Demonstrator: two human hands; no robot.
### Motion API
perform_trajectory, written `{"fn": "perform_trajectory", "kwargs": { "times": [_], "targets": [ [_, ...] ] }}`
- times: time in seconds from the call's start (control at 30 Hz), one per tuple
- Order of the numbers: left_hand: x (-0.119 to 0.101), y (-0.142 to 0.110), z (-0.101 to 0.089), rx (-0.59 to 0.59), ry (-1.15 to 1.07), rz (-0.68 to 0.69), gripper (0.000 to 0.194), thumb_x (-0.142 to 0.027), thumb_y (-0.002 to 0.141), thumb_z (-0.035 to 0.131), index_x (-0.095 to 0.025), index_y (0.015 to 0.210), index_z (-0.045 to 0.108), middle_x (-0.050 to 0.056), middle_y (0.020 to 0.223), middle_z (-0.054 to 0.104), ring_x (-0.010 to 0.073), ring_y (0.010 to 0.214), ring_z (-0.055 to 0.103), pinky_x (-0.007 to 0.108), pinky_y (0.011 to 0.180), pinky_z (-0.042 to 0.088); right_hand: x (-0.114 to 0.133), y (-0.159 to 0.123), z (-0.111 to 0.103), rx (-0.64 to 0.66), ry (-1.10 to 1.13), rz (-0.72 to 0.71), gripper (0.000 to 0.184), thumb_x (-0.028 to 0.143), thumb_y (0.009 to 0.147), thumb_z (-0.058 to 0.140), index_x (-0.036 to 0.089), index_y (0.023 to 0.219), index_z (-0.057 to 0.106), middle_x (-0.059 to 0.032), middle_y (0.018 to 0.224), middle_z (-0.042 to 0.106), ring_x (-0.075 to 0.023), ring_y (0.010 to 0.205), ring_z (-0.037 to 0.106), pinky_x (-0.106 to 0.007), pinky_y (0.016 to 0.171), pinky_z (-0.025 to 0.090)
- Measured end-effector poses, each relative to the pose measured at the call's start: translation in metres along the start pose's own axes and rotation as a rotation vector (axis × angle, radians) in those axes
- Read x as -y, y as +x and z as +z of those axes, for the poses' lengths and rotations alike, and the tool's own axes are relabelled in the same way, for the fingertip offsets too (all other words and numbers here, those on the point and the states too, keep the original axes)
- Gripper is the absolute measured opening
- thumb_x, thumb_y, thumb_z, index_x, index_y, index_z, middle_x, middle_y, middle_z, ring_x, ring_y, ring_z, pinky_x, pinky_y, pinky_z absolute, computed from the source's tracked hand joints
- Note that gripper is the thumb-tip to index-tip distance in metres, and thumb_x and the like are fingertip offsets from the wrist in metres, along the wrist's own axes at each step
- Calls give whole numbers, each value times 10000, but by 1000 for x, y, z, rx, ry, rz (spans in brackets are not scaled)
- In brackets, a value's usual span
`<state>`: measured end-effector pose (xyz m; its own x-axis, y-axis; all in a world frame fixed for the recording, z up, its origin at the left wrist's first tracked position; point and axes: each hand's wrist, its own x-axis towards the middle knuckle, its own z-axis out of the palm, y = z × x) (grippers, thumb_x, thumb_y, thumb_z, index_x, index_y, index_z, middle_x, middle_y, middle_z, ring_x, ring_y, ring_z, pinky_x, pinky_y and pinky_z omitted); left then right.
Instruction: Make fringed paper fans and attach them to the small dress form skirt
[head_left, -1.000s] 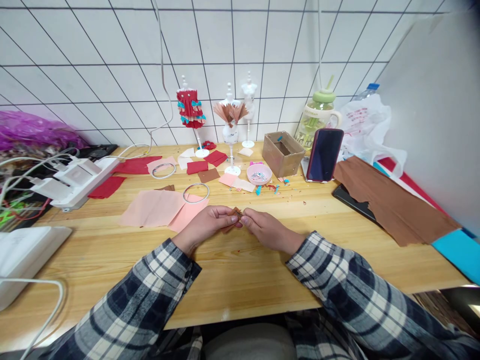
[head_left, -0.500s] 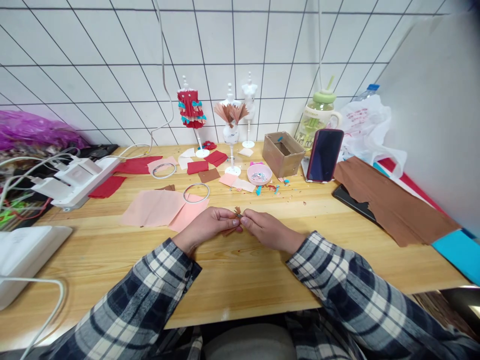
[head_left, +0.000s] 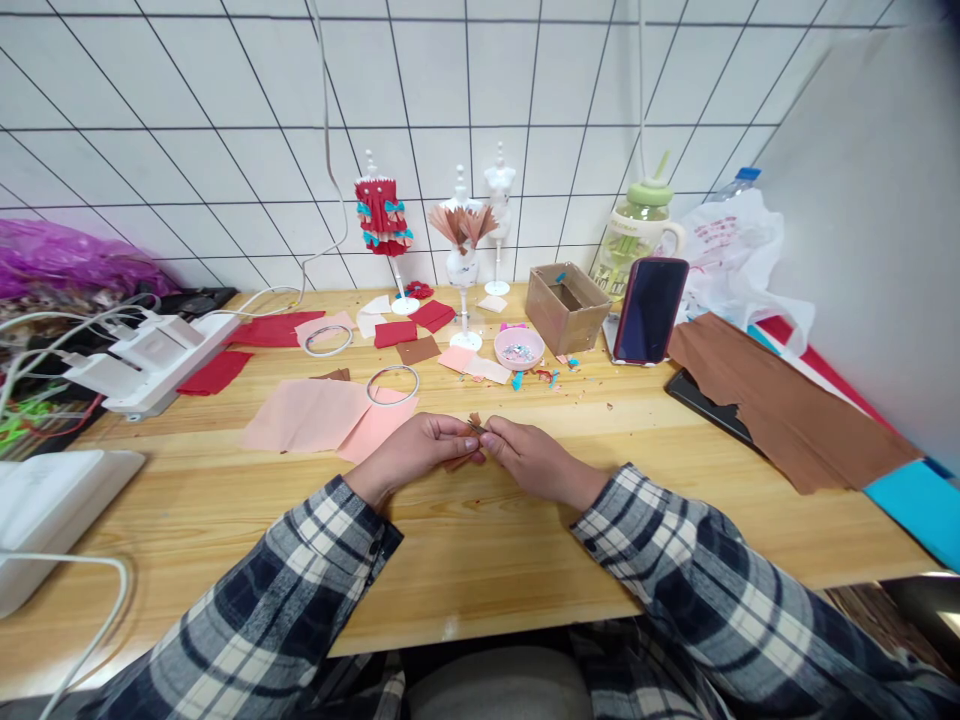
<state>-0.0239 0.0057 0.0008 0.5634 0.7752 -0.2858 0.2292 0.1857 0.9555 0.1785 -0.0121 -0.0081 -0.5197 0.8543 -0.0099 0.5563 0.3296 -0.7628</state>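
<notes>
My left hand and my right hand meet over the wooden table, fingertips pinched together on a small folded piece of brown paper. Most of that paper is hidden between the fingers. Pink paper sheets with a wire ring on them lie just left of my left hand. Both forearms in plaid sleeves rest near the table's front edge.
Small mannequin stands, one in a red paper dress, line the tiled wall. A pink dish, cardboard box, upright phone and green-lidded bottle sit behind. Brown paper lies right; power strips with cables left.
The fingers shifted slightly on the brown paper, and its folded tip now pokes up a little above them. Both hands stay in the same place.
</notes>
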Motion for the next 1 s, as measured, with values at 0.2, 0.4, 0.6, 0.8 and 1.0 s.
{"fn": "perform_trajectory", "kwargs": {
  "times": [0.2,0.4,0.6,0.8,1.0],
  "targets": [
    [5,2,-2,1,-7,15,300,-431,802,695,-137,854,727,42,752,696,119,619,549,240,600,384,0,1,0,-42,18,23,268,357,995,347,210,803,463,14,737,533,-142,697,478,-258,644,324],
    [12,7,1,-41,-75,39,497,-413,756,751,-184,1161,576,41,833,747,182,771,687,260,699,453,2,0,-5,-182,171,83,304,482,876,557,201,982,607,66,619,450,-113,588,425,-239,570,307],
    [6,2,12,-55,84,84,425,-428,788,705,-202,1127,586,44,824,769,216,802,708,291,729,486,1,2,-6,-200,121,71,171,346,846,594,184,828,647,58,584,462,-103,566,413,-234,549,286],
    [-6,-3,19,-210,448,311,215,-338,792,688,-234,970,753,59,1020,748,228,956,664,308,866,467,-2,0,-20,-148,-117,-65,80,227,859,580,191,823,642,-1,761,635,-137,720,528,-241,638,323],
    [-14,-6,22,-237,457,184,140,-259,793,650,-236,819,785,25,761,760,190,692,661,268,671,461,3,-3,-21,-182,-221,-118,92,244,866,583,195,838,655,-27,808,645,-159,769,543,-260,662,323]
  ]
}}
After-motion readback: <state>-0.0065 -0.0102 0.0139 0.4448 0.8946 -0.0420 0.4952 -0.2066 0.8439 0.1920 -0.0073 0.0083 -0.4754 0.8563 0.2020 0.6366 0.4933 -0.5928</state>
